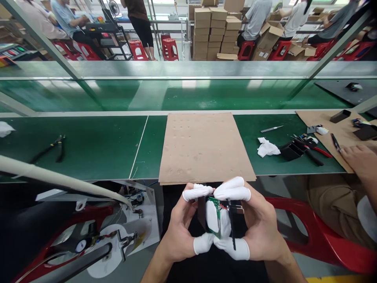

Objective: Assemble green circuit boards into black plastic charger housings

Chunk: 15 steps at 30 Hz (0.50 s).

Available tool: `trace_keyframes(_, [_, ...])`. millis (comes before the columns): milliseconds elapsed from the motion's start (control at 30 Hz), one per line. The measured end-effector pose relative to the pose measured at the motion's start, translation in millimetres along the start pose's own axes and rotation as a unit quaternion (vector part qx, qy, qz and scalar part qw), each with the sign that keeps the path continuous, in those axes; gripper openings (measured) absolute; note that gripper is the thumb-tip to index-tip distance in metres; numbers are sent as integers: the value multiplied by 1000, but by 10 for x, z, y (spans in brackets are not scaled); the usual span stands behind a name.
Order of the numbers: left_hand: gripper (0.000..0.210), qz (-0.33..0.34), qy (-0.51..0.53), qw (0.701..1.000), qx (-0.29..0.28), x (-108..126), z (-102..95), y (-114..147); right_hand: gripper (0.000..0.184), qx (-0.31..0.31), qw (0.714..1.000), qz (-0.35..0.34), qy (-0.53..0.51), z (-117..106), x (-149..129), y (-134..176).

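Observation:
Both my hands hold one small electronic device (212,216) above my lap, just in front of the bench edge. White finger cots cover several of my fingertips. My left hand (184,226) grips the black casing on the left side, thumb below and fingers on top. My right hand (256,224) pinches the right side, where a black frame piece (232,224) stands apart from the rest. Between the hands show a green circuit board (218,214), a white pad and a white wrapped part, with a bit of red wire. The device's underside is hidden.
A cardboard sheet (206,147) lies on the green bench (108,149). Pliers (54,149) are to the left; crumpled tissue (268,147), a blade-like tool (271,129) and a black casing (293,150) to the right. A co-worker's hand (359,155) rests at far right. Metal posts frame the bench.

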<state>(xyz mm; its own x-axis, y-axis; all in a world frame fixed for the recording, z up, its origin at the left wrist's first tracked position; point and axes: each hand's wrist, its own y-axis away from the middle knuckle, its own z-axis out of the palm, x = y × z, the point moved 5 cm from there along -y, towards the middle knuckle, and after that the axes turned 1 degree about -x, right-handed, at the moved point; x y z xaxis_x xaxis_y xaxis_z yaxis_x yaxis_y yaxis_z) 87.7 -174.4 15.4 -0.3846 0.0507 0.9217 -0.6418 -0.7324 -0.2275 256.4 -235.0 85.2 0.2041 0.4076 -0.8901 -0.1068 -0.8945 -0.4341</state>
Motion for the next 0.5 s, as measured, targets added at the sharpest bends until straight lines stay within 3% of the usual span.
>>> trace_keyframes(200, [87, 0, -1, 1000, -2, -10, 15, -42, 68, -8, 1000, -2, 13, 6, -28, -2])
trace_keyframes(400, [75, -23, -2, 1000, -9, -39, 8, -45, 63, 66, 997, -50, -4, -97, -155, 15])
trace_keyframes(500, [75, -16, 9, 1000, -17, -47, 19, -49, 61, 56, 998, -36, -22, -127, -153, 17])
